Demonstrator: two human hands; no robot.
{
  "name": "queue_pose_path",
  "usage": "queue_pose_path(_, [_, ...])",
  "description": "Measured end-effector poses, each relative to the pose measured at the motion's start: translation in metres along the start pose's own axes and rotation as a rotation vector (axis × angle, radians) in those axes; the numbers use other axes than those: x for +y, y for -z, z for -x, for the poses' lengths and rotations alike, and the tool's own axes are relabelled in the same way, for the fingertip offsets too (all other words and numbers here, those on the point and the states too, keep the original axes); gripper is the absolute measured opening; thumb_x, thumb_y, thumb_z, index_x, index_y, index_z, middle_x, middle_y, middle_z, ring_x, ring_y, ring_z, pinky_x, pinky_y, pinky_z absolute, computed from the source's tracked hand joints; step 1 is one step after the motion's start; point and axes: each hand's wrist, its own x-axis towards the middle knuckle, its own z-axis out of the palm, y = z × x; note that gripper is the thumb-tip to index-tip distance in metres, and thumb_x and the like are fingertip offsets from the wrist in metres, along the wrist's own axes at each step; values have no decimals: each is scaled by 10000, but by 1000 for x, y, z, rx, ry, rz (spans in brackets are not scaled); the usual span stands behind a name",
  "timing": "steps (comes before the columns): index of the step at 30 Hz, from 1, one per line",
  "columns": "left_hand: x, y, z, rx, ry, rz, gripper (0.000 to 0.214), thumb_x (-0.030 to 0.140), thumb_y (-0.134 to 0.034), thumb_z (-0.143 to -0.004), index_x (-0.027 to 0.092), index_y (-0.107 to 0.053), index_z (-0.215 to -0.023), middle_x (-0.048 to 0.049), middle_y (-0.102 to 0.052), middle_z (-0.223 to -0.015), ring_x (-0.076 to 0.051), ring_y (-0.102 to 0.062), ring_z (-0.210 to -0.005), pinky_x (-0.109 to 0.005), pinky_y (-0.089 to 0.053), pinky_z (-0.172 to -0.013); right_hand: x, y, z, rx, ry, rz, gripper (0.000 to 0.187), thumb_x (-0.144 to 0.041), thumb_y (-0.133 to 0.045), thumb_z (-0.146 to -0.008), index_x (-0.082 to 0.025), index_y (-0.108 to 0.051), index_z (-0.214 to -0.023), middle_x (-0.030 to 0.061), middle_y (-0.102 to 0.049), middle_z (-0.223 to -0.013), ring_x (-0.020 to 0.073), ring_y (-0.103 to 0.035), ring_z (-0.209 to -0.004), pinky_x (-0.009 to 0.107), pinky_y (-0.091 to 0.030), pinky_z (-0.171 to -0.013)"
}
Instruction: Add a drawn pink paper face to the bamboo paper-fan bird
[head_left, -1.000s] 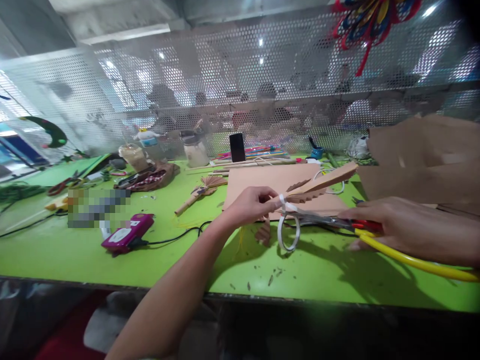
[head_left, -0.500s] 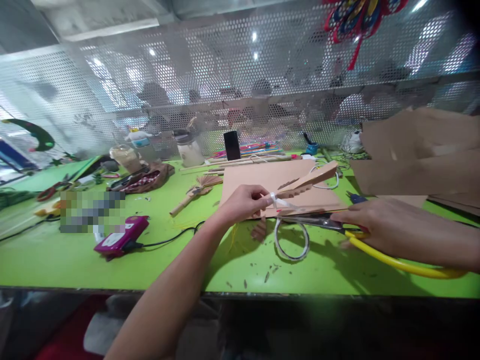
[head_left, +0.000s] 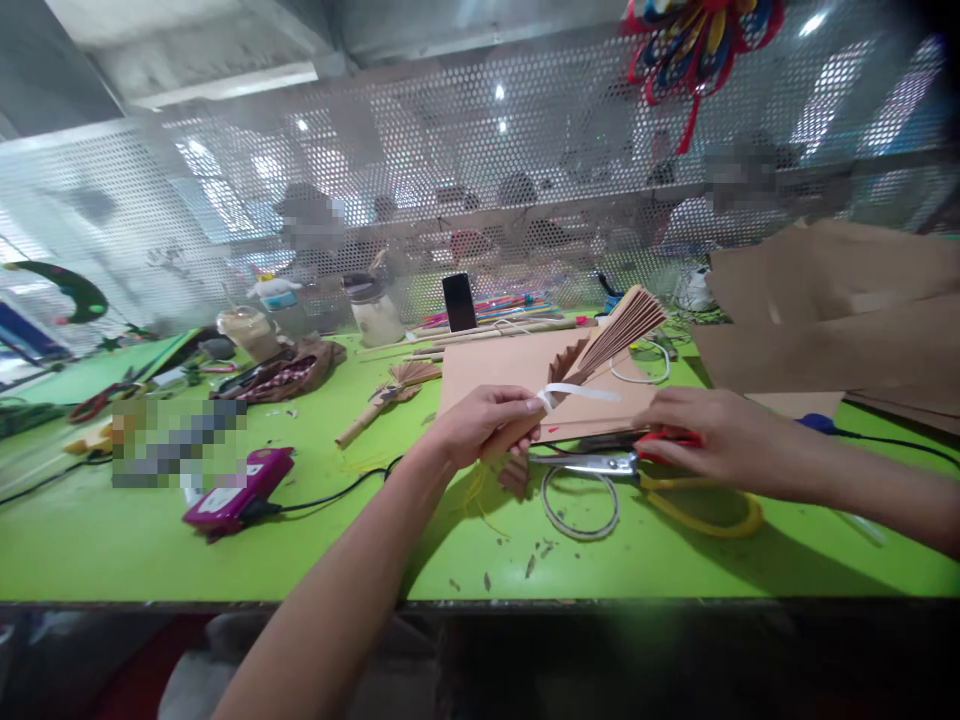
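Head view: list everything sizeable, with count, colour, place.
Paper fan: 1, brown, in left hand
Strip: 1, white, at fan
Held scissors: 1, red and yellow, right hand
Ring: 1, white, by scissors
Sheet: 1, tan, behind hands
Second fan: 1, brown, left of sheet
Box: 1, purple, left
Other scissors: 1, red, far left
Bag: 1, brown, back left
Cup: 1, beige, behind bag
Jar: 1, whitish, beside cup
Phone: 1, black, back centre
Sticks: several, multicoloured, beside phone
Large paper: uncounted, brown, right
Ornament: 1, multicoloured, top right
Screen: 1, grey, back
Table: 1, green, below
Blurred things: cannot tell, left
Left hand: 1, centre
Right hand: 1, right
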Motion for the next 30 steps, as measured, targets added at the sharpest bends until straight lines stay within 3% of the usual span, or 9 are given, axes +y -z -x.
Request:
queue_pose_path(2, [-3,-1,-2,-6,11,-7,290,410,-673,-819,129,-625,-872,-40,-650,-734,-93,-586,-577,-205,-468,-553,-15,7,-11,137,-5,-100,284,-393,-499,-940,-192,-654,-814,48,-646,-749,170,-573,-681,304,-414,-640])
queue_pose_path(4, [-5,-3,-3,-4,20,-27,301,416,-685,-810,126,-635,-873,-33,-645,-722,-93,-579,-559,-198,-452,-525,-30,9,-24,280,-40,-157,293,-399,-486,-949,-201,-655,-814,48,-650,-759,174,-567,-701,307,-416,-652])
queue_pose_path(6, [-6,-5,-4,7,23,-49,312,421,-697,-800,122,-644,-870,-26,-639,-707,-93,-573,-548,-198,-446,-512,-40,4,-36,318,-46,-180,268,-392,-508,-942,-199,-668,-848,66,-661,-824,197,-582,-786,318,-423,-695])
queue_pose_path(13, [-6,-5,-4,37,24,-12,315,417,-705,-793,119,-638,-874,-10,-627,-678,-82,-561,-539,-194,-443,-520,-43,-21,-43,260,-61,-383,249,-317,-529,-935,-185,-689,-797,35,-628,-729,165,-554,-711,291,-412,-665])
queue_pose_path(17, [-3,-2,-2,34,13,46,292,405,-681,-819,126,-615,-876,-14,-630,-696,-67,-552,-527,-179,-433,-502,-26,-27,-27,201,-105,-510,280,-363,-536,-922,-194,-680,-750,12,-587,-674,149,-524,-657,281,-399,-628])
queue_pose_path(22, [-3,-4,-1,-17,52,61,311,430,-682,-818,132,-601,-854,-23,-625,-697,-69,-554,-519,-172,-434,-478,3,-38,-15,54,-282,-583,393,-514,-562,-870,-173,-668,-706,32,-613,-682,159,-527,-653,279,-406,-600])
queue_pose_path(26, [-6,-7,-1,-26,85,30,325,445,-696,-803,149,-579,-872,-12,-614,-683,-78,-559,-513,-178,-443,-471,7,-38,-15,-72,-280,-682,413,-547,-555,-863,-179,-663,-710,18,-595,-665,145,-522,-632,262,-402,-583])
queue_pose_path(30, [-6,-9,-2,13,70,-33,335,457,-685,-810,148,-557,-819,7,-593,-655,-60,-535,-485,-165,-424,-467,5,-39,-15,-69,-270,-731,406,-531,-557,-867,-181,-630,-675,4,-575,-644,139,-511,-629,261,-398,-597])
